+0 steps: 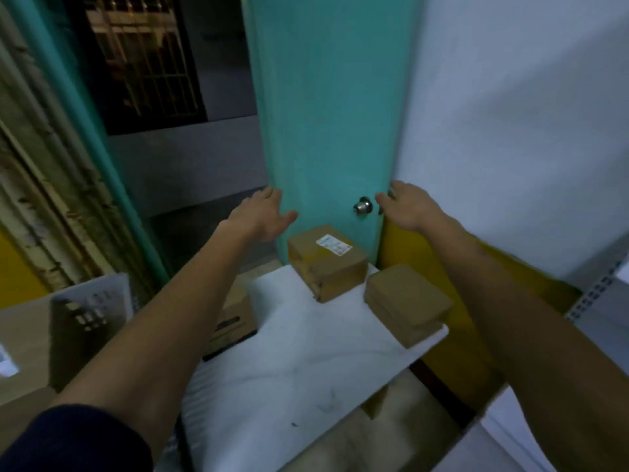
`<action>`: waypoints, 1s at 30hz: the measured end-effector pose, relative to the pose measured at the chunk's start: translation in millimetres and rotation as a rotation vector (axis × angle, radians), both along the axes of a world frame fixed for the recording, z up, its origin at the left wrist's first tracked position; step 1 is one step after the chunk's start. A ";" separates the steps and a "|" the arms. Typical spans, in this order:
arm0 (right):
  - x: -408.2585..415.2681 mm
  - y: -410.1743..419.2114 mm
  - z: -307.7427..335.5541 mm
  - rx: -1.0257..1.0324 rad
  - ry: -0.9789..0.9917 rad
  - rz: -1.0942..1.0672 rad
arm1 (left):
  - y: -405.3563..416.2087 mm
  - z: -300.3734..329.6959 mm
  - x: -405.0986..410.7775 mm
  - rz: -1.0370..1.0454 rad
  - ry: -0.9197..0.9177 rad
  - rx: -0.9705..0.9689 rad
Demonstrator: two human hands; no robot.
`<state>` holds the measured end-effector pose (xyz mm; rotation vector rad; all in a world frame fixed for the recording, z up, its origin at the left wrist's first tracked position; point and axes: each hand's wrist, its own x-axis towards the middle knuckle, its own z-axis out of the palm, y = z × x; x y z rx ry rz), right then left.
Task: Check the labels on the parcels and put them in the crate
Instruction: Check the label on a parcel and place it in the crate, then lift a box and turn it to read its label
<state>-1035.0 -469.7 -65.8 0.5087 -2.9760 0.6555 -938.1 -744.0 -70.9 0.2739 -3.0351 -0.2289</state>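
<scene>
Both arms reach forward over a white table [299, 369]. The left hand [263, 214] and right hand [410, 207] hang in the air with fingers straight and loose, holding nothing, one on either side of the far parcel [325, 264]. That parcel sits at the table's far edge, a white label [333, 244] on its top face. A second parcel [406, 303] lies just right and nearer, at the table's right edge. A grey crate [92, 304] stands to the left, beside a carton [231, 318]. Behind is a teal door [330, 114] with a knob [363, 206].
</scene>
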 end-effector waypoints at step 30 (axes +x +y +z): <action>-168.9 108.3 -90.1 0.050 -0.170 -0.342 | 112.6 -90.0 -266.8 -0.326 -0.156 0.200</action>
